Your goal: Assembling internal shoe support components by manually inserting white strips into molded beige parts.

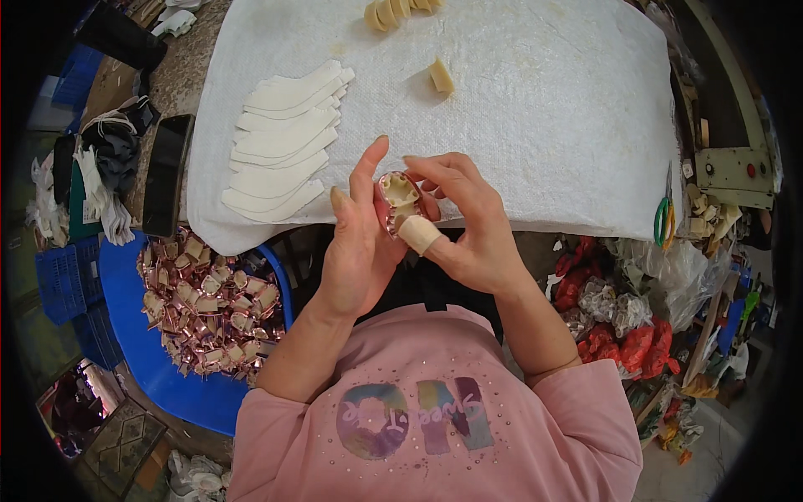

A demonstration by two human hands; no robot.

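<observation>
Over the near edge of the table, I hold a small shiny pink hollow piece (390, 219) with a cream inner face between both hands. My left hand (358, 243) supports it from the left, thumb and one finger extended, other fingers partly hidden behind it. My right hand (473, 217) grips it from the right. Its thumb, wrapped in a beige cover (419, 233), presses on the piece's near end. Left of my hands, several curved cream strips (283, 142) lie overlapping on the white sheet (535, 117).
A blue tub (188, 406) at lower left holds a heap of similar pink pieces (213, 301). A dark phone (167, 176) lies at the table's left. Beyond my hands stands a beige block (441, 77). Scissors (664, 222) hang at the right edge, above bags and scraps (623, 318).
</observation>
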